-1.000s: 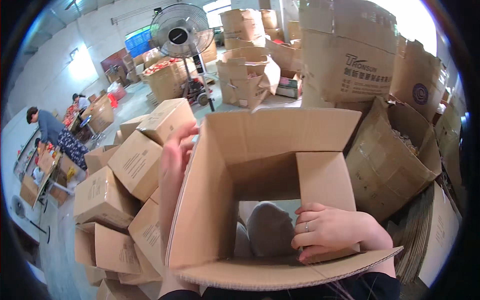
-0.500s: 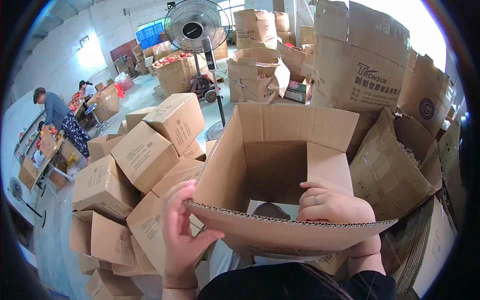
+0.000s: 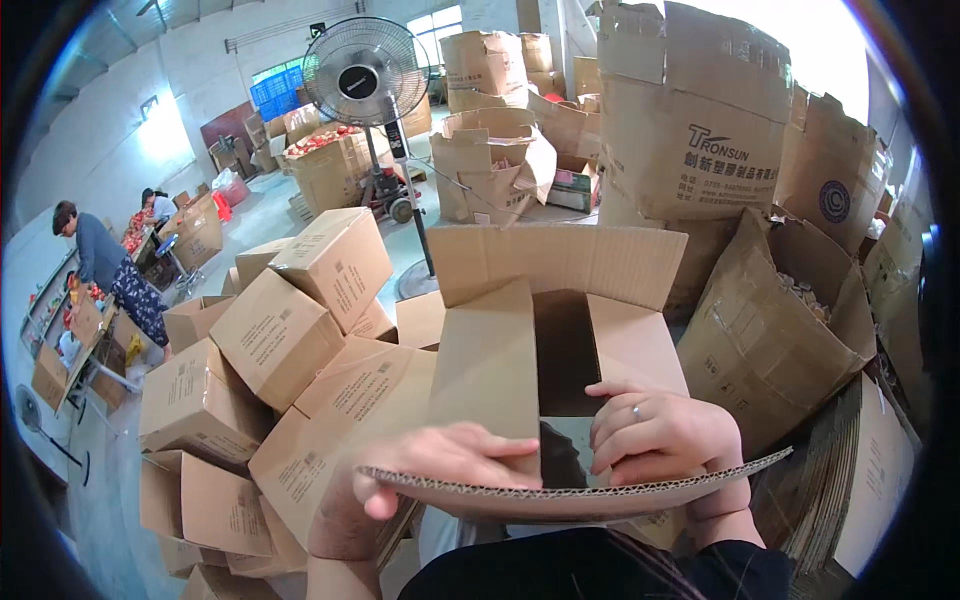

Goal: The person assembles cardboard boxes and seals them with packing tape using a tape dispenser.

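A brown cardboard box (image 3: pixel 560 262) stands before me with its top partly folded in. Its left flap (image 3: pixel 485 350) and right flap (image 3: pixel 635 335) lie inward, leaving a dark gap between them. The far flap stands up, and the near flap (image 3: pixel 590 502) sticks out toward my body. Over the left flap, my left hand (image 3: pixel 455 458) lies with fingers stretched toward the gap, slightly blurred. My right hand (image 3: pixel 665 435), with a ring on one finger, is closed over the near end of the right flap, fingertips bent over its inner edge.
Closed and open boxes (image 3: pixel 275 340) are piled at the left. Flat cardboard sheets (image 3: pixel 850 490) stack at the lower right. Large cartons (image 3: pixel 690 120) rise behind, beside a tilted open one (image 3: pixel 780 330). A standing fan (image 3: pixel 366 75) is beyond; another person (image 3: pixel 105 255) bends over a table.
The left flap has been folded inward. My left hand has moved from the box's near left corner to lie over that flap. My right hand stays at the right flap, fingers more curled.
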### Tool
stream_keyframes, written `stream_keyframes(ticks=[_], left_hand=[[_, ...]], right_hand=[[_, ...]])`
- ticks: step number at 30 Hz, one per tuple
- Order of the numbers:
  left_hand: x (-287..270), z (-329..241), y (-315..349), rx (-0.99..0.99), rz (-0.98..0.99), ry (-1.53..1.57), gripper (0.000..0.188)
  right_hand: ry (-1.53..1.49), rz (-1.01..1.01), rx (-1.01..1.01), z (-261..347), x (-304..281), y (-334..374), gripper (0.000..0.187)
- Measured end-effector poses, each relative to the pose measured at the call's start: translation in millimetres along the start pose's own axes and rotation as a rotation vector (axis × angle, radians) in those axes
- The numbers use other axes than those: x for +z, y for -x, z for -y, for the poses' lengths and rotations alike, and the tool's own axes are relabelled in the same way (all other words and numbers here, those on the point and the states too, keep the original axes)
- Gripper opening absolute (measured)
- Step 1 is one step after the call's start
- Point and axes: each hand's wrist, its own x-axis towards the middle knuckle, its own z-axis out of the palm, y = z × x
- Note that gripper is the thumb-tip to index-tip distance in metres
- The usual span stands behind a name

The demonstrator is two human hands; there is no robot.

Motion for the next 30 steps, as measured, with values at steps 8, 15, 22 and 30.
stream_keyframes(ticks=[8, 15, 22, 30], left_hand=[[23.3, -23.6, 18.7, -0.312, -0.133, 0.33, 0.102], [52.1, -33.1, 11.9, -0.338, -0.973, 0.372, 0.081], [40.7, -14.6, -4.8, -0.479, -1.272, 0.225, 0.067], [63.7, 78.7, 61.4, -1.099, -0.443, -0.028, 0.067]], right_hand=[[-0.615, -0.91, -0.166, 2.8, 29.2, 37.1, 0.097], [-0.926, -0.87, 0.139, 14.8, 47.8, 53.0, 0.096], [0.028, -1.095, 0.586, 10.6, 54.5, 31.4, 0.07], [0.011, -0.043, 0.465, -84.4, 176.7, 63.9, 0.05]])
